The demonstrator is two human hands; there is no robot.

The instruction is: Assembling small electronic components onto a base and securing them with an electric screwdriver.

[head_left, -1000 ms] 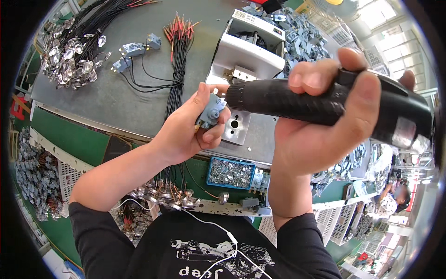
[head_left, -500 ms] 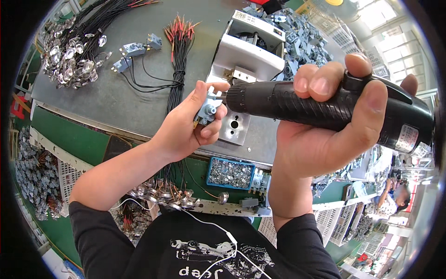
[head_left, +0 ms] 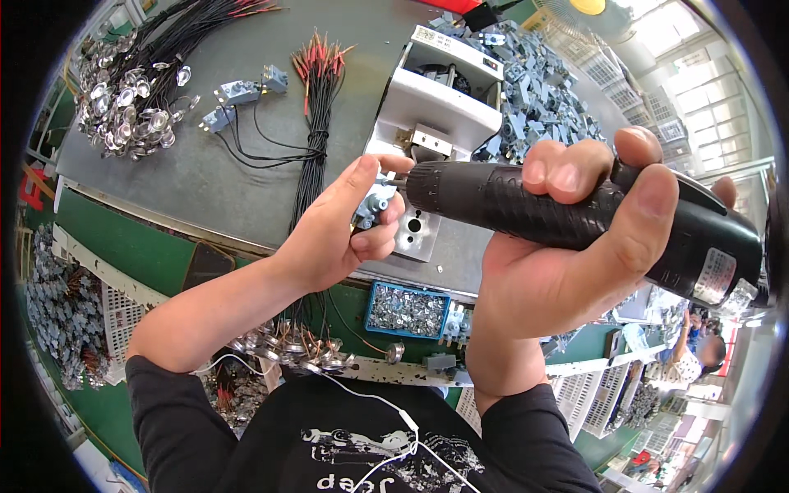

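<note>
Between the fingers and thumb of my left hand (head_left: 333, 218) is a small blue-grey plastic switch housing (head_left: 376, 202), partly hidden by the fingers. My right hand (head_left: 575, 238) wraps round a black electric screwdriver (head_left: 509, 195), held nearly level with its tip toward the left. The bit (head_left: 396, 181) reaches the housing's upper right side; whether it sits in a screw head is too small to tell. Below my hands, a blue tray (head_left: 408, 310) holds many small metal parts. A bundle of black wires (head_left: 309, 177) with red ends passes behind my left hand.
A white machine (head_left: 444, 94) with a metal plate stands just beyond my hands. Behind it lies a heap of blue-grey housings (head_left: 538, 90). Wired round metal parts (head_left: 127, 99) are piled at the far left, near several loose housings (head_left: 238, 92). A person (head_left: 690, 357) is at the far right.
The rear of the screwdriver and my right hand have dropped slightly. The housing has turned a little in my left fingers, and the bit stays at it.
</note>
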